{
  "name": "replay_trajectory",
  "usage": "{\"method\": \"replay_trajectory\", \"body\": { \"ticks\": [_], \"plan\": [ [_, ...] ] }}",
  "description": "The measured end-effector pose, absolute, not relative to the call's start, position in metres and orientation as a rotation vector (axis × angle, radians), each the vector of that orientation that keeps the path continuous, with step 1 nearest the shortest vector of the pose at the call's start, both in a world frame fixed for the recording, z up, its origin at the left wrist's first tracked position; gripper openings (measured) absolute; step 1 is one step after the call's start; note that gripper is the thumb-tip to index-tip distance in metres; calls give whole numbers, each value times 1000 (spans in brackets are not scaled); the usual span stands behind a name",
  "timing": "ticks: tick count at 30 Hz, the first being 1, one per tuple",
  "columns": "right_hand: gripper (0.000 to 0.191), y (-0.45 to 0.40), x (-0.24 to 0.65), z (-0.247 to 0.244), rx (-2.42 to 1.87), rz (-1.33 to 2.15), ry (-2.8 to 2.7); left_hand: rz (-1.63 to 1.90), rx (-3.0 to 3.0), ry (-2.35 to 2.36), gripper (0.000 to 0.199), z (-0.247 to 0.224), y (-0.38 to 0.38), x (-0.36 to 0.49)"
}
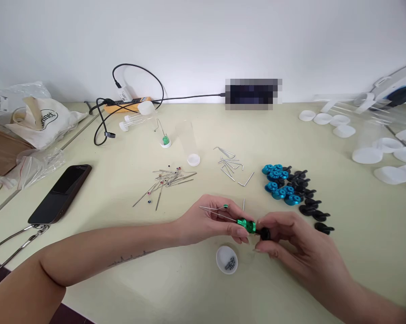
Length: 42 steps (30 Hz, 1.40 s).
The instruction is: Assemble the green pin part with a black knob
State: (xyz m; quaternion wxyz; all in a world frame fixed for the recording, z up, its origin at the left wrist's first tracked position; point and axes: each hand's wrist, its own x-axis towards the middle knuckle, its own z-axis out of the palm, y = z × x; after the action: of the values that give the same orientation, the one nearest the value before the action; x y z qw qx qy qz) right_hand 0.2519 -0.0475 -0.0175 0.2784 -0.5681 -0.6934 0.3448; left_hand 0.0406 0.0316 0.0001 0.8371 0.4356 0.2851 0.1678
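Head view: a green metal piece (246,225) sits in the air just beyond and to the right of the white dish (224,252), pinched between thumb and fingers of the left hand (216,222). A bent wire runs back from it over that hand, ending in a bead (225,206). The right hand (295,245) has its thumb and fingers closed around a black piece (264,233) at the green piece's end; fingers partly cover it, so whether the two are joined I cannot tell. Small metal parts in the dish are too tiny to identify. Beyond the dish, a short rod (244,204) is partly hidden by the left hand; farther off lie bent metal keys (227,163). Right of the dish, blue pieces (279,193) overlap black ones (321,216). Far beyond it, a dark device (252,94) is pixelated.
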Motion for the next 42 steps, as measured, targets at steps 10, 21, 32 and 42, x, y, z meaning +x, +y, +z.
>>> {"method": "replay_trajectory", "body": {
  "ticks": [10, 21, 32, 42],
  "plan": [
    [26, -49, 252, -18, -1582, 840, -1914, 343, 935, 605, 34, -3, 30, 40],
    [24, -42, 247, -7, -1186, 439, -2075, 366, 893, 596, 29, -3, 31, 40],
    [32, -45, 248, -10, -1142, 454, -1984, 398, 908, 582, 30, -4, 34, 39],
    [34, -45, 249, -4, -1177, 390, -2010, 394, 882, 585, 30, -3, 34, 38]
  ]
}}
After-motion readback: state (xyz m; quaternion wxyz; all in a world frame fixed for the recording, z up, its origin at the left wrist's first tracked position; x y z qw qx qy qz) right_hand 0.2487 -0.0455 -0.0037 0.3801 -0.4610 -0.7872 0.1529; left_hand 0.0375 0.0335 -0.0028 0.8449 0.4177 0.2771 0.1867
